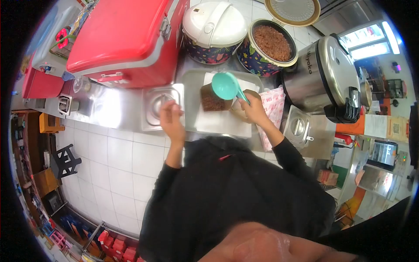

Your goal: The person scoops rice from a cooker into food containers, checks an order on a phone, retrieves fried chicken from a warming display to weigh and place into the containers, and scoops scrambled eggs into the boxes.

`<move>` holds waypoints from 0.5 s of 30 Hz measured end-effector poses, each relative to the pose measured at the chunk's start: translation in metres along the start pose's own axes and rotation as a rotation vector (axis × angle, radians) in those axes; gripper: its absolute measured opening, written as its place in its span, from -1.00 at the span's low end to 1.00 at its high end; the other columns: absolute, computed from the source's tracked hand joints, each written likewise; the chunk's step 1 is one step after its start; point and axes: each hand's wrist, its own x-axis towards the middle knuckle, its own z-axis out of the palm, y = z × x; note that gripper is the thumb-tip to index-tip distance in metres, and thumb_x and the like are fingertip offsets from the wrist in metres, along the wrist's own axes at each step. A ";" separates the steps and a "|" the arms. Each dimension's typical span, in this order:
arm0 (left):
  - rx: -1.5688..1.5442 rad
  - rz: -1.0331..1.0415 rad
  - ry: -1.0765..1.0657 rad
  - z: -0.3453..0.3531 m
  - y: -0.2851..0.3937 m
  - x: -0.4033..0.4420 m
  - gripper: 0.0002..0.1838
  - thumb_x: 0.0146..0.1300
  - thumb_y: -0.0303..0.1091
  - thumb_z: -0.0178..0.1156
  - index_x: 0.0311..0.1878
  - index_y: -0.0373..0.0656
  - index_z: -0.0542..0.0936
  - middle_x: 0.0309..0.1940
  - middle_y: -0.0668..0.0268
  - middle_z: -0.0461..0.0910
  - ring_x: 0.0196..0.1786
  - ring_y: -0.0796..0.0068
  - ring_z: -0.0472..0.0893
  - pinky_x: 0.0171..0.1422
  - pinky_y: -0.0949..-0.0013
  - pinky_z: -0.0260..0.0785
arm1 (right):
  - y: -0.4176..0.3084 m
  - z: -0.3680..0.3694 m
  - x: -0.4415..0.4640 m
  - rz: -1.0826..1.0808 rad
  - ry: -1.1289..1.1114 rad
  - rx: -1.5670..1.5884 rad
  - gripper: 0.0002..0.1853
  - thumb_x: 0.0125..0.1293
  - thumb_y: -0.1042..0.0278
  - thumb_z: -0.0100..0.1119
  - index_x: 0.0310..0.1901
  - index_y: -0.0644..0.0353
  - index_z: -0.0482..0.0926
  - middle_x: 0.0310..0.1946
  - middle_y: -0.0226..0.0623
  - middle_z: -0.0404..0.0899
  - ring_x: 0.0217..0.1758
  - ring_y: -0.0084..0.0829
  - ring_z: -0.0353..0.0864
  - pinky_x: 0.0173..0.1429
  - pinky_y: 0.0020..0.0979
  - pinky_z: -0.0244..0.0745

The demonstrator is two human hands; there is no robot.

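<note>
Head view | desk point(126, 107), partly hidden beneath tray point(191, 83) | brown box point(207, 92) on tray's paper point(211, 122), upper right covered by teal scoop point(224, 86) | left grip point(171, 117) blurred, loosely parted, nothing visibly held | right grip point(254, 111) closed on scoop, hiding its handle end

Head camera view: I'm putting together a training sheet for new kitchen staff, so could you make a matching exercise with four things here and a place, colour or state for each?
Things:
1. Scoop
2. Large cooler
3. Flowered pot nearest the steel cooker
4. Left hand

Descriptions:
A. Red, with its lid shut
B. Over or beside a steel lid, with nothing visible in it
C. Turquoise, held in the right hand
D. Open, with reddish-brown food inside

Right pairs: 1-C, 2-A, 3-D, 4-B
</note>
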 end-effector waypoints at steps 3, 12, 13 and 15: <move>-0.072 -0.272 -0.297 0.016 -0.014 -0.016 -0.69 0.40 -0.24 0.07 0.02 -0.27 0.52 -0.24 0.23 0.59 -0.26 0.52 0.58 -0.21 0.45 0.47 | -0.004 -0.008 -0.005 0.211 -0.114 0.454 -0.73 0.41 0.18 0.05 -0.07 0.22 0.51 -0.54 -0.48 0.45 -0.59 -0.65 0.42 -0.53 -0.56 0.31; -0.246 -0.753 -0.530 0.093 -0.023 -0.019 -0.64 0.31 -0.21 0.21 -0.05 -0.38 0.55 -0.27 0.15 0.64 -0.25 0.40 0.68 -0.20 0.41 0.55 | -0.012 0.018 -0.041 -0.065 0.221 0.228 -0.70 0.37 0.22 0.06 -0.02 0.27 0.54 -0.44 -0.22 0.57 -0.52 -0.30 0.56 -0.41 -0.36 0.43; -0.211 -0.725 -0.516 0.090 -0.028 -0.010 -0.65 0.29 -0.23 0.23 -0.07 -0.38 0.56 -0.30 0.15 0.64 -0.26 0.41 0.68 -0.21 0.42 0.55 | -0.013 0.015 -0.043 -0.082 0.247 0.161 -0.69 0.36 0.22 0.07 -0.01 0.26 0.54 -0.40 -0.16 0.59 -0.47 -0.21 0.58 -0.36 -0.30 0.45; -0.145 -0.634 -0.396 0.087 -0.042 0.003 -0.73 0.21 -0.31 0.29 -0.15 -0.34 0.61 -0.41 0.17 0.65 -0.32 0.34 0.68 -0.25 0.38 0.54 | -0.024 0.006 -0.049 -0.072 0.262 0.046 -0.69 0.34 0.23 0.07 0.00 0.23 0.53 -0.31 -0.05 0.61 -0.34 -0.03 0.60 -0.25 -0.17 0.47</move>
